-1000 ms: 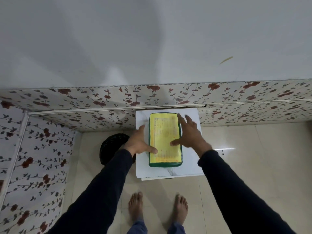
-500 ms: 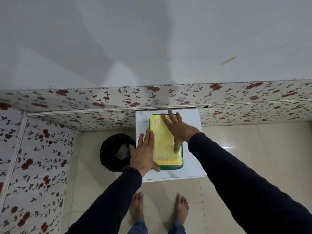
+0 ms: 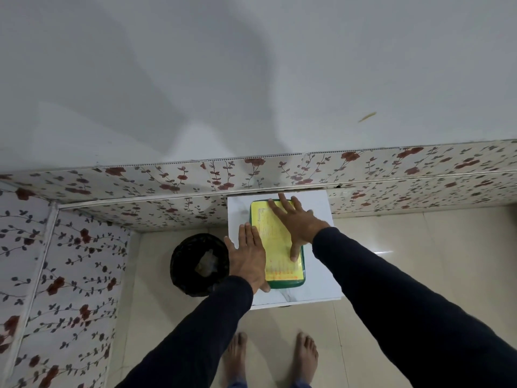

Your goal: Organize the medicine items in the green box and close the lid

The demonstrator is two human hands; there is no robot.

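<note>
The green box [image 3: 285,284] lies on a small white table [image 3: 319,278], its lid with a yellow printed label [image 3: 275,247] down over it. My right hand [image 3: 296,225] rests flat on the lid, fingers spread, reaching to the far edge, thumb pointing toward me. Along the box's left side my left hand [image 3: 249,259] lies flat, fingers together and extended, its thumb at the near left corner. Neither hand grips anything. No medicine items are visible.
A black waste bin [image 3: 200,264] with scraps inside stands on the floor left of the table. The table sits against a floral-tiled wall [image 3: 167,180]. My bare feet [image 3: 235,357] stand on the beige tiled floor in front of it.
My right hand has moved from the box's right side onto the lid and slid toward its far end. My left hand has flattened along the left side. The view has shifted slightly.
</note>
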